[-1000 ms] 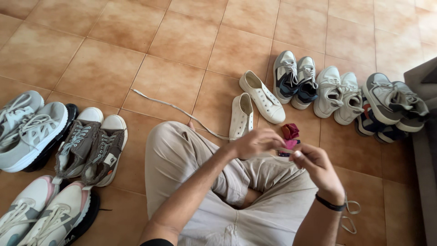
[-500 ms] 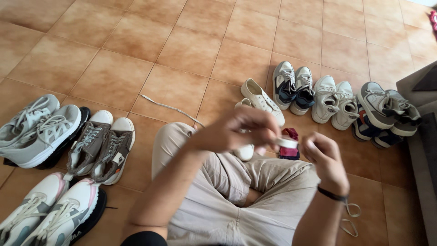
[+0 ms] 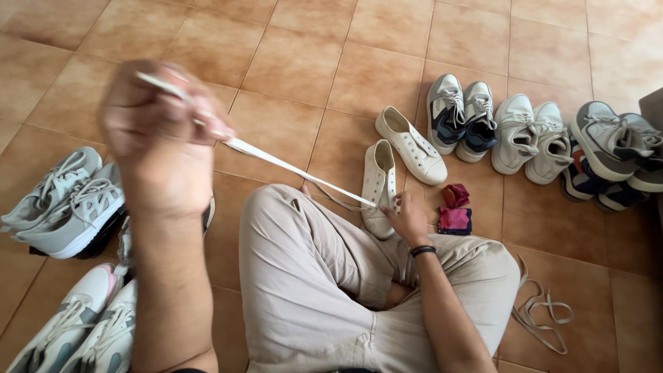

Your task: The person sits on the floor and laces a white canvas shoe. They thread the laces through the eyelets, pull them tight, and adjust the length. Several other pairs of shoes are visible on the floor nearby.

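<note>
While the left hand (image 3: pixel 162 138) pinches a white lace (image 3: pixel 290 166) taut, the right hand (image 3: pixel 409 220), fingers curled, steadies the white shoe (image 3: pixel 380 181); a straight, even pull suits best.

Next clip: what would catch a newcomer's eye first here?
The raised left hand, blurred and close to the camera, pulls a white shoelace taut across the frame to a white sneaker that the right hand steadies by the knee. Pairs of sneakers line the tiled floor on both sides, and a loose lace lies at lower right.

No packages, labels, signs or screens in view
</note>
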